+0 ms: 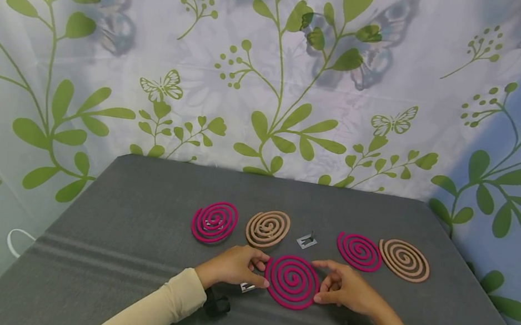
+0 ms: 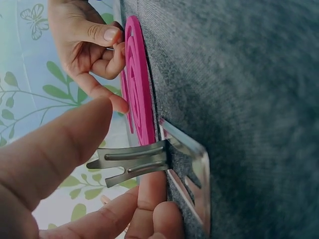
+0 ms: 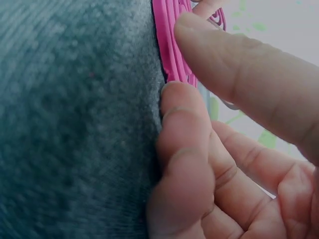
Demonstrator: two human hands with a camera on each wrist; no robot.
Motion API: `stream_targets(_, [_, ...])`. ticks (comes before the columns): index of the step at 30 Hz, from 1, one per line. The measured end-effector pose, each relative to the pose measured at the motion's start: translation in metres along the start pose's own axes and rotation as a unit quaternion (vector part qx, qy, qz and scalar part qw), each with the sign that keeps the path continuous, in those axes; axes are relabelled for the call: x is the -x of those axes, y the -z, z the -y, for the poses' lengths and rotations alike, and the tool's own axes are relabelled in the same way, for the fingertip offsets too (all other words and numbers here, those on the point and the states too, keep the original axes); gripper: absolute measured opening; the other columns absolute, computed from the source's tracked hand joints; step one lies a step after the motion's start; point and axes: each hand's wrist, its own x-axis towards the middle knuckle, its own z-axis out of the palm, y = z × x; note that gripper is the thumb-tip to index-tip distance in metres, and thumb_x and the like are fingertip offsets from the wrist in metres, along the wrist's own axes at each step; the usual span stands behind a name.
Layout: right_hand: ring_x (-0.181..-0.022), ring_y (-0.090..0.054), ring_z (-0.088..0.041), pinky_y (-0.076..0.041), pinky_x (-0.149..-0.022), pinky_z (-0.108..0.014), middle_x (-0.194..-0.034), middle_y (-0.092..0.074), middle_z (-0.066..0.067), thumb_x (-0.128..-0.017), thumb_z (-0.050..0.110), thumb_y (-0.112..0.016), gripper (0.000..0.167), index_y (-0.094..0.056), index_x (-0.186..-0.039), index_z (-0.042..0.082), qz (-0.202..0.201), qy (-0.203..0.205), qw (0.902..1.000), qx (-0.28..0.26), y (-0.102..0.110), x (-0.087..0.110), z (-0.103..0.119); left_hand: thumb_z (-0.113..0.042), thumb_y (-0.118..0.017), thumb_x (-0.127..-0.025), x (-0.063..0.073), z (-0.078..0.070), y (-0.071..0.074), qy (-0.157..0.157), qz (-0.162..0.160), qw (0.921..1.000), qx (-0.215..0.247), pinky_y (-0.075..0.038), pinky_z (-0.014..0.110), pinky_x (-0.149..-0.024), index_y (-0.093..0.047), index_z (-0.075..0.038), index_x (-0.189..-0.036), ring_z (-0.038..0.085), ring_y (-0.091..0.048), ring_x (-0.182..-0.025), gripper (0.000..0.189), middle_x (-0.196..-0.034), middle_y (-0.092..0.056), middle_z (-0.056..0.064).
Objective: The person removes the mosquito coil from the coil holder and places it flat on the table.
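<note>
A pink mosquito coil point(image 1: 296, 266) lies at or just above the grey cloth, between the two hands. My left hand point(image 1: 239, 266) holds its left rim with thumb and fingers. From the other side my right hand point(image 1: 348, 288) holds the right rim, forefinger at the upper edge and thumb lower down. Close by the left thumb is a metal coil stand point(image 1: 248, 287), partly hidden in the head view; its raised, forked prong point(image 2: 132, 162) shows in the left wrist view. The right wrist view has the right thumb point(image 3: 239, 64) in front of the coil's edge.
Behind the hands, another pink coil point(image 1: 200, 226) and a tan coil point(image 1: 253, 229) sit over metal stands. A bare stand point(image 1: 306, 241) is right of them. Farther right lie a pink coil point(image 1: 359, 252) and a tan coil point(image 1: 404, 260). A leaf-patterned curtain point(image 1: 301, 90) hangs behind the table.
</note>
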Motion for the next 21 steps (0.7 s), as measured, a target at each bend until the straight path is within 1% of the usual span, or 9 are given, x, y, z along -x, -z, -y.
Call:
stream_targets(5, [-0.061,-0.059,-0.009,-0.051,-0.053,-0.027,-0.082,-0.07,-0.002,-0.096,0.004,-0.081,0.069,-0.045,-0.149,-0.021,-0.002,0.0,1.0,0.001,0.001,0.0,-0.001,-0.019,-0.085,-0.095,0.0,0.001,0.002,0.001,0.007,0.9997,0.025,-0.05,0.022,-0.07,-0.069,0.004,-0.14,0.004,-0.058,-0.078,0.053,-0.109,-0.075,0.001])
stream_targets(8, [-0.063,-0.059,-0.01,-0.053,-0.054,-0.029,-0.082,-0.068,-0.002,-0.098,0.005,-0.079,0.066,-0.046,-0.148,-0.02,-0.005,-0.003,1.0,0.006,0.001,-0.001,0.0,-0.022,-0.081,-0.099,0.0,0.002,0.003,-0.004,0.01,0.9996,0.027,-0.051,0.023,-0.073,-0.069,0.005,-0.139,0.005,-0.061,-0.08,0.049,-0.105,-0.075,-0.001])
stream_targets(11, [-0.063,-0.06,-0.011,-0.054,-0.055,-0.03,-0.084,-0.067,-0.003,-0.1,0.007,-0.078,0.063,-0.047,-0.149,-0.019,-0.007,-0.006,0.9999,0.009,0.001,-0.001,0.0,-0.023,-0.077,-0.101,0.0,0.002,0.006,-0.01,0.017,0.9993,0.031,-0.055,0.026,-0.083,-0.069,0.005,-0.138,0.009,-0.068,-0.09,0.047,-0.105,-0.076,0.0])
stream_targets(14, [-0.063,-0.06,-0.012,-0.055,-0.056,-0.031,-0.086,-0.068,-0.004,-0.101,0.007,-0.076,0.062,-0.047,-0.149,-0.018,-0.009,-0.004,0.9999,0.012,0.001,-0.001,0.001,-0.023,-0.075,-0.102,0.0,0.003,0.008,-0.019,0.024,0.9989,0.035,-0.057,0.031,-0.092,-0.068,0.006,-0.139,0.018,-0.074,-0.104,0.048,-0.11,-0.077,0.004])
stream_targets(17, [-0.063,-0.059,-0.012,-0.055,-0.056,-0.031,-0.087,-0.068,-0.004,-0.101,0.007,-0.076,0.061,-0.048,-0.149,-0.018,-0.009,0.0,0.9999,0.012,0.002,-0.001,0.002,-0.02,-0.075,-0.102,0.0,0.004,0.011,-0.03,0.032,0.9982,0.04,-0.058,0.033,-0.095,-0.066,0.007,-0.141,0.026,-0.075,-0.112,0.048,-0.115,-0.078,0.01])
stream_targets(21, [-0.063,-0.058,-0.01,-0.054,-0.057,-0.03,-0.087,-0.067,-0.004,-0.101,0.005,-0.075,0.058,-0.049,-0.147,-0.019,-0.013,0.015,0.9997,0.015,0.003,-0.003,0.005,-0.016,-0.074,-0.102,0.0,0.005,0.015,-0.04,0.034,0.9971,0.055,-0.058,0.031,-0.094,-0.066,0.008,-0.141,0.029,-0.075,-0.114,0.046,-0.118,-0.078,0.016])
